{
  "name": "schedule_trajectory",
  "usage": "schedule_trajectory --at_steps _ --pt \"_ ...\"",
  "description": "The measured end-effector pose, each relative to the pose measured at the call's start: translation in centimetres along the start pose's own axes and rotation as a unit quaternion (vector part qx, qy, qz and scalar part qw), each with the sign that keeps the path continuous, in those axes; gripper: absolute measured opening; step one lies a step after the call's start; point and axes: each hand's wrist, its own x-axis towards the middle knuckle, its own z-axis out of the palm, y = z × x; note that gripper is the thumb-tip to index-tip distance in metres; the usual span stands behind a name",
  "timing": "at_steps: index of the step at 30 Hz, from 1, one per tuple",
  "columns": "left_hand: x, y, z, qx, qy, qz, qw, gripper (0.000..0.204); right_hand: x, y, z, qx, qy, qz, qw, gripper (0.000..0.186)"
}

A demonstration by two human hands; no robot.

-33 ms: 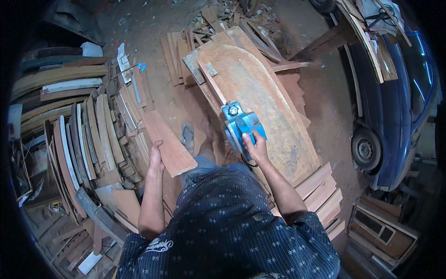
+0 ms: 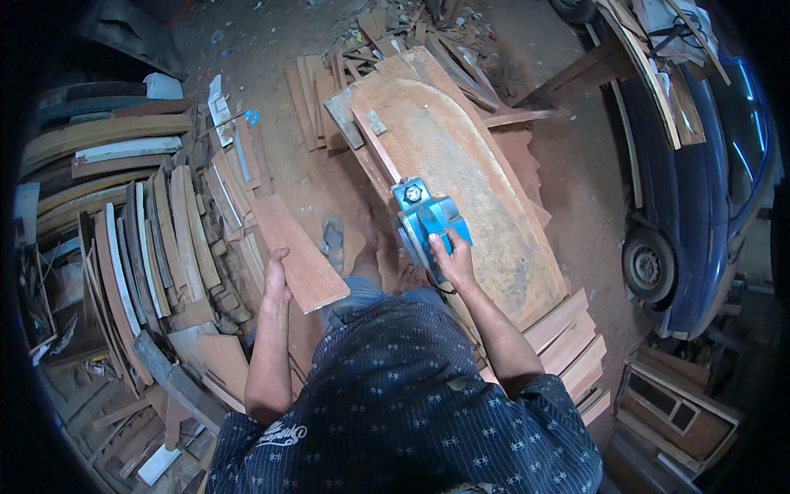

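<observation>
blue, boxy electric planer (image 2: 432, 216), in the head view, lies directly ahead of my right hand (image 2: 455, 265), at the left side of the broad, worn wooden table (image 2: 494, 214). its long axis slants away to the upper left, roughly in line with the narrow, pinkish wooden strip (image 2: 380, 155) beyond its front. that right grip is the nearer one, closed about the planer's rear, thumb on the left; whether the base touches the strip i cannot tell. my left hand (image 2: 277, 276) is well apart, off the table, its grip drawn in on the left edge of a flat, reddish-brown wooden board (image 2: 300, 259); the fingers underneath are hidden. the board slants too, its near end by my faded blue shorts (image 2: 367, 287). the planer carries a round, dark knob (image 2: 413, 194) at the front; the board looks bare and straight-edged.
</observation>
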Motion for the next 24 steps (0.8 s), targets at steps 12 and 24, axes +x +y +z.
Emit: schedule_trajectory --at_steps 12,24 --pt "1.9 1.0 -1.8 -0.013 0.003 -0.009 1.000 0.046 8.0 -4.5 5.2 -0.072 0.029 -0.014 0.997 0.048" --pt "4.4 2.6 -3.5 -0.017 0.010 -0.006 1.000 0.045 16.6 -7.7 10.1 -0.115 0.041 -0.041 0.992 0.060"
